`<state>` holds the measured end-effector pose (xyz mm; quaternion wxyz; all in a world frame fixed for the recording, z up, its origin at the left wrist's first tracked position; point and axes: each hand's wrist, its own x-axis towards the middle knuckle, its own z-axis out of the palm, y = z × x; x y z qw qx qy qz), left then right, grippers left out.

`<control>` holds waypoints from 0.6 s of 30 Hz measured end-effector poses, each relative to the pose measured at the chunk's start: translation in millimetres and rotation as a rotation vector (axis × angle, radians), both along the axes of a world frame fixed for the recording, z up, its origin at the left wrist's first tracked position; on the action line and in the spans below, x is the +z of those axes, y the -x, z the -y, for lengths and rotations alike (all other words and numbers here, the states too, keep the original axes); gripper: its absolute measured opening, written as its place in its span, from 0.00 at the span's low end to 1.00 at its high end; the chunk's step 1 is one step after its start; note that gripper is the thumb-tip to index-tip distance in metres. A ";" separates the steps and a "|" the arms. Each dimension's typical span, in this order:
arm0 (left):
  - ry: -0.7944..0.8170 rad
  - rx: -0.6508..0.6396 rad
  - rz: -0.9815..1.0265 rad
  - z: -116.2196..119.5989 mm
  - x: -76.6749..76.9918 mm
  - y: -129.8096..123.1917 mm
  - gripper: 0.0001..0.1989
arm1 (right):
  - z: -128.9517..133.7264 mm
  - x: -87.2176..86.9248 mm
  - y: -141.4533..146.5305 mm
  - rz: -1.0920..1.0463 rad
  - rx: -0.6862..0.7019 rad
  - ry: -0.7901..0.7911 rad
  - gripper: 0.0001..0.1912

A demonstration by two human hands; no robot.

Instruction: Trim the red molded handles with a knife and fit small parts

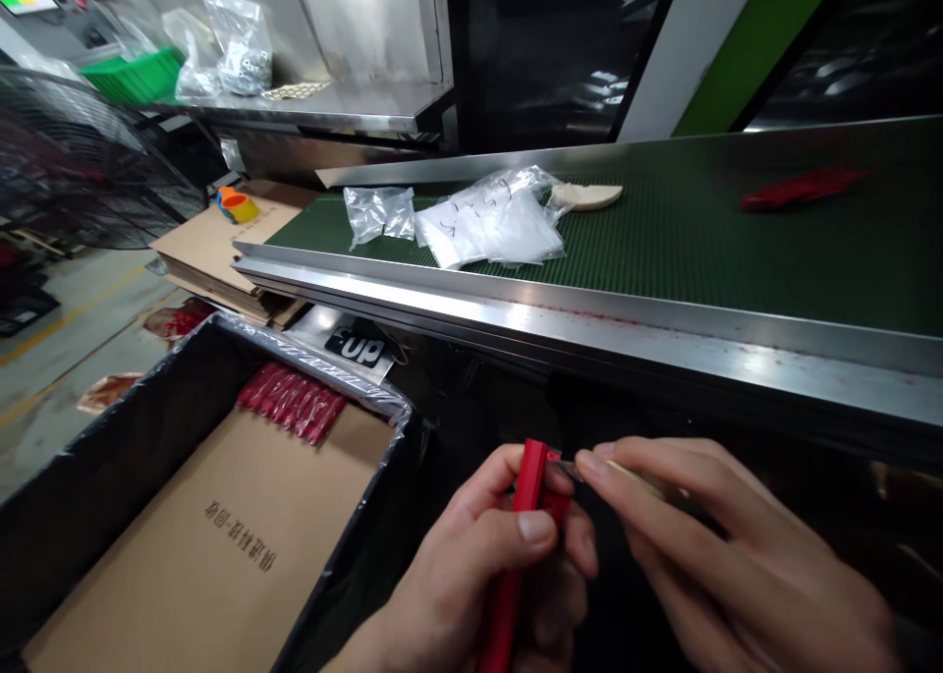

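My left hand (478, 555) is closed around a long red plastic part (530, 476), its upper end pointing up and away from me. Part of it lies hidden behind my thumb and fingers. In my right hand (722, 535) I pinch a small knife (566, 469) with a thin metal blade and a pale handle mostly covered by my fingers. Its tip touches, or nearly touches, the side of the red part near the top. Further off, another red piece (803, 190) rests on the green conveyor belt (663, 251).
A lined bin (368, 476) at left holds cardboard and several wrapped red parts (291, 401). Plastic bags (490, 221) and a pale half-round piece (589, 196) lie on the belt. Its metal rail (589, 334) crosses before me. Stacked cardboard (202, 236) carries a tape roll (237, 204); a fan (95, 162) stands left.
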<state>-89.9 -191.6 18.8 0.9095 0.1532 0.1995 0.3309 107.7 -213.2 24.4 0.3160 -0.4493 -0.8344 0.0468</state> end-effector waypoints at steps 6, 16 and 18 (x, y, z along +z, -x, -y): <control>-0.081 -0.020 0.042 0.4 -4.7 1.8 0.10 | -8.8 -3.5 -2.1 0.024 -0.056 -0.064 0.24; 0.001 0.021 0.157 7.7 1.6 -1.7 0.14 | -3.9 4.8 4.2 -0.100 -0.047 -0.016 0.24; 0.038 0.026 0.159 7.0 -0.9 -0.9 0.16 | -4.4 5.3 1.8 -0.066 -0.017 -0.045 0.24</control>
